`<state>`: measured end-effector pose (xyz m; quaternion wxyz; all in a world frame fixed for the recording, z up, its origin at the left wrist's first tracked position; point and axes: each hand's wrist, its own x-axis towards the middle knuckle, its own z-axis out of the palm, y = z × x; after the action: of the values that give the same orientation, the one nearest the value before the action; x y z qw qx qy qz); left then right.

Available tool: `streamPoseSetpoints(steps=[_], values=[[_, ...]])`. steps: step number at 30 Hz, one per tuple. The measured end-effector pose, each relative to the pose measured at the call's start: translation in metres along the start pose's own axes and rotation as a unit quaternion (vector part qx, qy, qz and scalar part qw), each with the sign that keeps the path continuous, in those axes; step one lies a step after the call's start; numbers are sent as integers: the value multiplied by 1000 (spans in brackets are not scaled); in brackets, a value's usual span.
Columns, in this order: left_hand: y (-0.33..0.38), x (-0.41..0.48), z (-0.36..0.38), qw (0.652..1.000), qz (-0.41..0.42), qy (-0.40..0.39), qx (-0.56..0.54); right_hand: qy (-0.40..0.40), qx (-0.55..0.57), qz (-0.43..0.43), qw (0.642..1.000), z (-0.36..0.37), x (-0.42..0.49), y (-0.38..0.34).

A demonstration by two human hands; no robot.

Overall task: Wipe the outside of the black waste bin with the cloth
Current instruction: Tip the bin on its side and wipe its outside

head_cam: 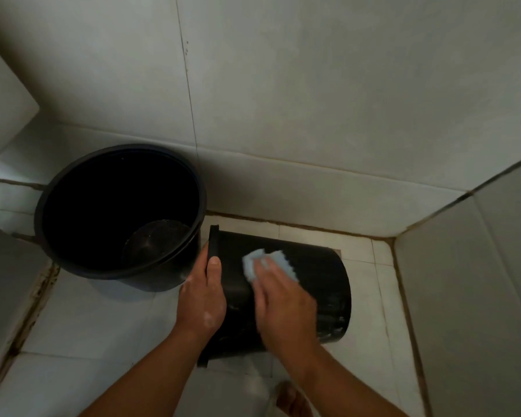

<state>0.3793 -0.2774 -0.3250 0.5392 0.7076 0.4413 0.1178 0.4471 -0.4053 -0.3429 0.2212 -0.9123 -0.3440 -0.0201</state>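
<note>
The black waste bin lies sideways on the floor, mouth at 9 o'clock. The left hand grips its rim — hold firm; the right hand presses the cloth flat-fingered — wipe toward 3 o'clock.

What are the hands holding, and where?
The left hand grips the black waste bin by its rim. The right hand presses the blue cloth flat against the bin's side.
</note>
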Motion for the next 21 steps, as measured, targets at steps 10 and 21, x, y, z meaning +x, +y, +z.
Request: streamPoseSetpoints(steps=[10,21], values=[[-1,-2,3,1000,1,-9,-8,103,40,248,962,-23,-1,92],[5,-3,2,1000,-1,-6,-2,46,46,69,995,-19,-8,86]])
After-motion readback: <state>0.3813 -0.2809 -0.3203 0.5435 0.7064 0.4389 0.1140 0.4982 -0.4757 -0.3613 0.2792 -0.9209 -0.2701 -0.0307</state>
